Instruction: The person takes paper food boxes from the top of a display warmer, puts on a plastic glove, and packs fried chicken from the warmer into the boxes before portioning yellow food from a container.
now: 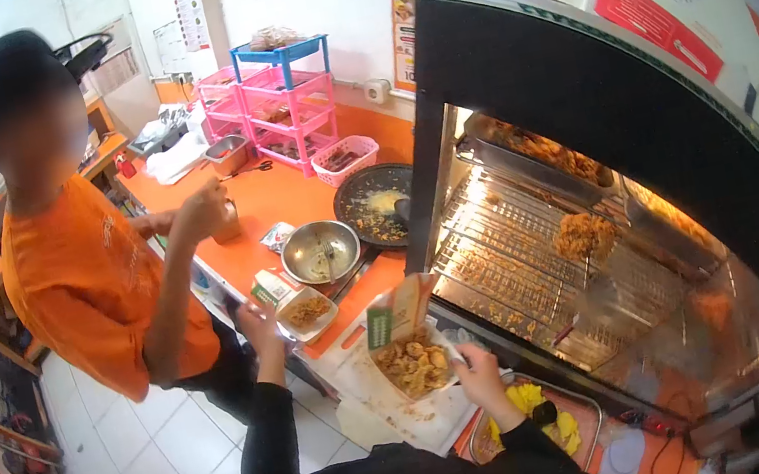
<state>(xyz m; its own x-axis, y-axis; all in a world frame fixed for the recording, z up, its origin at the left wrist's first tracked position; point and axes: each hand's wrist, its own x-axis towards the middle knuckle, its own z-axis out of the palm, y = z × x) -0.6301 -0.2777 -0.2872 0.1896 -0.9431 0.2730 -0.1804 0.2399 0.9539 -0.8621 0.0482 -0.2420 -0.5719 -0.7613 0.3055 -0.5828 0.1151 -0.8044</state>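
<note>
Head view, clock centre: the open paper box (447, 332) with a green-and-tan printed flap stands low at mid-frame; the directions below are read from it.
Box filling: golden-brown fried pieces (411, 368) fill the box.
Under the box: a white, crumb-marked board (355, 383).
Right hand: at 3 o'clock, the right hand (482, 379) has its fingers clamped on the box's white edge.
Left hand: at 10 o'clock, the left hand (259, 327) is beside the second box, fingers partly curled; I cannot tell whether it grips anything.
Second box: at 10 o'clock, a smaller white paper box (274, 286) with a green-and-white flap holds brown shredded food.
Steel bowl: at 11 o'clock, a round shiny metal bowl (296, 252) with a fork in it, on the orange desk (285, 193).
Black dish: at 12 o'clock, a wide round black dish (348, 194) with pale and brown bits.
Warming cabinet: at 2 o'clock, a black-framed lit cabinet (477, 245) with wire racks; a crusted fried piece (585, 236) is inside.
Metal tray: at 4 o'clock, a shallow tray (584, 404) bearing crumpled yellow material (531, 403).
Co-worker: at 10 o'clock, farther out, a person in an orange shirt (87, 278).
</note>
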